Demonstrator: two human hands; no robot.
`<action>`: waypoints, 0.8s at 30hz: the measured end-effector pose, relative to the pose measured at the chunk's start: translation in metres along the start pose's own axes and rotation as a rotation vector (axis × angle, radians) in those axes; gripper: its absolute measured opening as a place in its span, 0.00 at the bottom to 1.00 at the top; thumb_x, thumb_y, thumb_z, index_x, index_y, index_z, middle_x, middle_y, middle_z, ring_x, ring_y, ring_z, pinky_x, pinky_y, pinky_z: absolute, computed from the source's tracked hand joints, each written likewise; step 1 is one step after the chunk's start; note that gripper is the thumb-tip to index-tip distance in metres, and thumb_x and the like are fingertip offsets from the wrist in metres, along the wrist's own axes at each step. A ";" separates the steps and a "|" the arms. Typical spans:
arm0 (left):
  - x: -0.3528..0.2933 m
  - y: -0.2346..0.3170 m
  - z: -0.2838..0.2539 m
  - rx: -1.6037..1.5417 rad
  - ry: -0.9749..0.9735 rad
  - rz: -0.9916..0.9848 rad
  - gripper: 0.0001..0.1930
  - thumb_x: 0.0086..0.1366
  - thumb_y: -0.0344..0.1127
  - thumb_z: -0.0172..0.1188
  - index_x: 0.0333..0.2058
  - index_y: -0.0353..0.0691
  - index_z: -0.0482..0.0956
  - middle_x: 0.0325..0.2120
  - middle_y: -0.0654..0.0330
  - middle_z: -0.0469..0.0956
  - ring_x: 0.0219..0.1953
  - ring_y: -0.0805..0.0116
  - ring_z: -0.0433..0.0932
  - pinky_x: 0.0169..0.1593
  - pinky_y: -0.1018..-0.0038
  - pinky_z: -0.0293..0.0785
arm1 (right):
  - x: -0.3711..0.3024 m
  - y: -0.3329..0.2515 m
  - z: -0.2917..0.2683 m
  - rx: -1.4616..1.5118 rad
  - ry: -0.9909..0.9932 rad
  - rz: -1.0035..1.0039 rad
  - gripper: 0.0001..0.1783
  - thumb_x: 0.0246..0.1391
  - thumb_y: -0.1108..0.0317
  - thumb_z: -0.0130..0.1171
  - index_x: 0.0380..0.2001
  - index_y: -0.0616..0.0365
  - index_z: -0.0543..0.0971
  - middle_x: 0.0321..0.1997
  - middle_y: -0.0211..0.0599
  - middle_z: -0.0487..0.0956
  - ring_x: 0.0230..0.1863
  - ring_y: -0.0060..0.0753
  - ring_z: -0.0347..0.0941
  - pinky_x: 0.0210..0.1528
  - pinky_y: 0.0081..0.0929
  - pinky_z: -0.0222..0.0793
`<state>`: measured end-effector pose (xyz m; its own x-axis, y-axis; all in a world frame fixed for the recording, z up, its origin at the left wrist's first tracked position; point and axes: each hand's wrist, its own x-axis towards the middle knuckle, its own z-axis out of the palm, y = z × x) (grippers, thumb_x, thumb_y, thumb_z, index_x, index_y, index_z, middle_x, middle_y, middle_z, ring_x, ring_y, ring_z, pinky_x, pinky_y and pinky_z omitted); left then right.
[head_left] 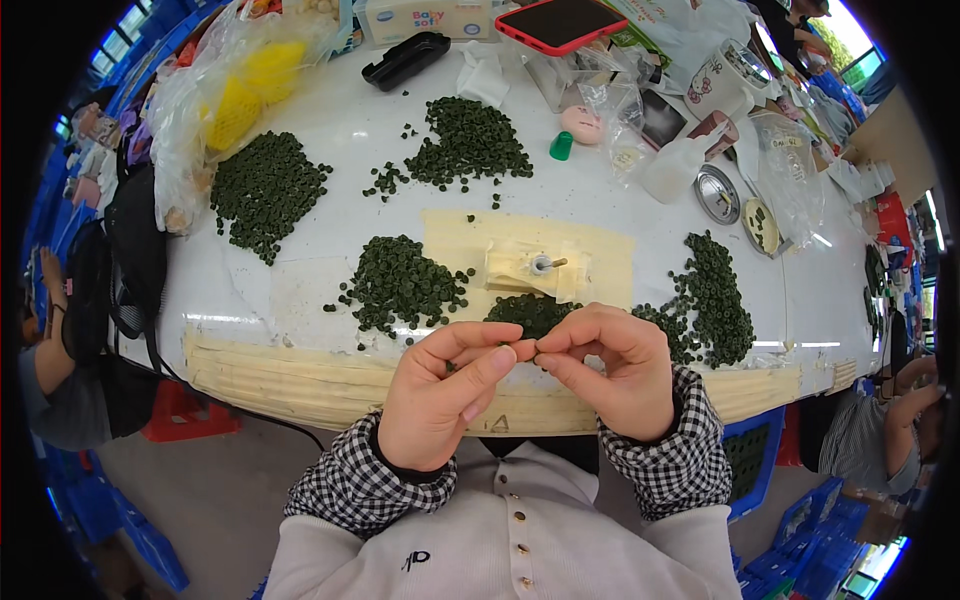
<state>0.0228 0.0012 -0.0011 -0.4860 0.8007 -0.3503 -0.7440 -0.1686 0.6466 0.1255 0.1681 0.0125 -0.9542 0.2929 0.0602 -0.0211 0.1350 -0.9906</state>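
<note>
Both hands meet just over the near edge of the table, fingertips almost touching. My left hand point(450, 385) pinches with thumb and forefinger. My right hand point(615, 370) is closed in a similar pinch. A small dark green piece point(536, 354) shows between the fingertips, mostly hidden by them. Right behind the fingers lies a small heap of dark green round pieces point(528, 312). Beyond it stands a fixture wrapped in cream tape point(510, 268), with a short metal pin point(543, 264) sticking up from it.
More heaps of green pieces lie at the left point(265, 190), left of centre point(400, 285), at the back point(470, 140) and right point(715, 300). Behind are a black tray point(406, 60), a red-cased phone point(562, 22), a green cap point(561, 147) and a round metal lid point(717, 194). Plastic bags point(180, 120) crowd the left.
</note>
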 end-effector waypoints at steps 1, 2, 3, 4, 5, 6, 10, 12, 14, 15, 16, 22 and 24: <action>0.000 0.000 0.001 0.001 -0.001 0.001 0.11 0.63 0.26 0.54 0.44 0.34 0.74 0.37 0.54 0.80 0.17 0.86 0.62 0.21 0.89 0.58 | 0.000 0.001 0.000 0.002 0.003 -0.003 0.08 0.48 0.80 0.58 0.34 0.65 0.78 0.35 0.37 0.77 0.35 0.22 0.76 0.38 0.17 0.73; 0.000 0.000 0.001 0.002 -0.002 0.002 0.11 0.63 0.26 0.54 0.44 0.34 0.74 0.37 0.54 0.80 0.17 0.86 0.62 0.21 0.89 0.58 | 0.000 0.001 0.000 0.004 0.007 -0.007 0.08 0.48 0.80 0.58 0.34 0.65 0.78 0.35 0.37 0.77 0.35 0.22 0.76 0.38 0.17 0.73; 0.000 0.000 0.001 0.005 -0.004 0.001 0.11 0.63 0.26 0.54 0.44 0.34 0.74 0.37 0.54 0.80 0.17 0.86 0.62 0.21 0.89 0.58 | 0.000 0.002 0.001 0.014 0.006 -0.006 0.08 0.49 0.80 0.57 0.34 0.65 0.78 0.35 0.37 0.77 0.36 0.22 0.76 0.38 0.17 0.72; 0.000 0.000 0.001 0.007 -0.006 0.000 0.11 0.63 0.26 0.54 0.44 0.34 0.74 0.37 0.54 0.80 0.17 0.86 0.62 0.21 0.89 0.58 | 0.000 0.002 0.001 0.025 0.005 -0.006 0.08 0.49 0.80 0.57 0.34 0.66 0.77 0.35 0.37 0.77 0.36 0.22 0.75 0.39 0.17 0.72; 0.000 0.000 0.001 0.010 -0.008 -0.001 0.11 0.63 0.26 0.55 0.44 0.34 0.75 0.37 0.54 0.80 0.17 0.86 0.62 0.21 0.89 0.58 | 0.000 0.002 0.001 0.035 0.004 -0.006 0.08 0.49 0.80 0.57 0.35 0.66 0.77 0.36 0.37 0.77 0.36 0.22 0.75 0.39 0.17 0.72; 0.000 0.000 0.001 0.012 -0.013 -0.001 0.11 0.63 0.26 0.55 0.44 0.34 0.75 0.37 0.53 0.80 0.17 0.86 0.62 0.21 0.89 0.58 | -0.001 0.003 0.001 0.057 0.004 0.010 0.07 0.49 0.79 0.57 0.35 0.66 0.77 0.36 0.36 0.77 0.36 0.22 0.75 0.39 0.17 0.72; 0.000 0.000 0.001 0.018 -0.022 0.001 0.11 0.62 0.26 0.55 0.44 0.34 0.75 0.37 0.53 0.80 0.17 0.86 0.61 0.20 0.89 0.58 | -0.001 0.001 0.001 0.119 0.003 0.064 0.07 0.50 0.78 0.57 0.35 0.67 0.76 0.36 0.35 0.77 0.37 0.21 0.74 0.40 0.17 0.71; 0.001 0.000 0.001 0.021 -0.018 -0.002 0.11 0.62 0.26 0.55 0.44 0.34 0.75 0.36 0.53 0.80 0.17 0.86 0.61 0.20 0.89 0.58 | -0.001 0.001 0.001 0.143 0.003 0.082 0.07 0.50 0.78 0.57 0.35 0.67 0.75 0.35 0.35 0.76 0.37 0.20 0.74 0.40 0.17 0.71; 0.000 0.000 0.001 0.025 -0.007 -0.007 0.11 0.62 0.26 0.55 0.43 0.34 0.75 0.36 0.54 0.80 0.17 0.86 0.62 0.21 0.89 0.58 | -0.001 0.002 0.001 0.176 0.000 0.095 0.07 0.51 0.77 0.57 0.35 0.67 0.75 0.35 0.34 0.77 0.36 0.19 0.74 0.40 0.17 0.71; 0.000 -0.001 0.002 0.031 -0.011 0.003 0.11 0.62 0.26 0.55 0.43 0.34 0.75 0.36 0.54 0.80 0.17 0.86 0.61 0.20 0.89 0.57 | -0.001 0.002 0.001 0.211 -0.007 0.126 0.07 0.51 0.77 0.57 0.35 0.67 0.75 0.35 0.33 0.77 0.36 0.19 0.74 0.40 0.16 0.70; 0.000 -0.002 0.002 0.036 -0.016 0.012 0.11 0.62 0.26 0.56 0.43 0.34 0.75 0.36 0.54 0.80 0.17 0.86 0.61 0.20 0.89 0.57 | -0.001 0.001 0.000 0.245 -0.013 0.157 0.07 0.51 0.77 0.57 0.35 0.67 0.75 0.35 0.33 0.77 0.37 0.19 0.73 0.40 0.16 0.70; 0.000 -0.001 0.004 0.142 -0.002 0.047 0.13 0.61 0.25 0.57 0.45 0.34 0.76 0.36 0.57 0.79 0.28 0.83 0.71 0.32 0.87 0.67 | -0.001 -0.003 -0.004 0.355 -0.058 0.230 0.08 0.52 0.76 0.58 0.36 0.66 0.74 0.34 0.31 0.77 0.36 0.17 0.73 0.39 0.14 0.68; 0.000 -0.001 0.005 0.180 0.013 0.067 0.14 0.61 0.25 0.57 0.46 0.33 0.75 0.36 0.58 0.79 0.33 0.81 0.73 0.37 0.86 0.69 | -0.001 -0.003 -0.003 0.366 -0.059 0.233 0.08 0.52 0.76 0.57 0.35 0.66 0.74 0.34 0.31 0.77 0.36 0.17 0.73 0.39 0.14 0.68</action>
<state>0.0263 0.0041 0.0018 -0.5382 0.7837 -0.3100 -0.6162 -0.1150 0.7792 0.1272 0.1707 0.0159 -0.9613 0.2196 -0.1665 0.1026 -0.2753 -0.9559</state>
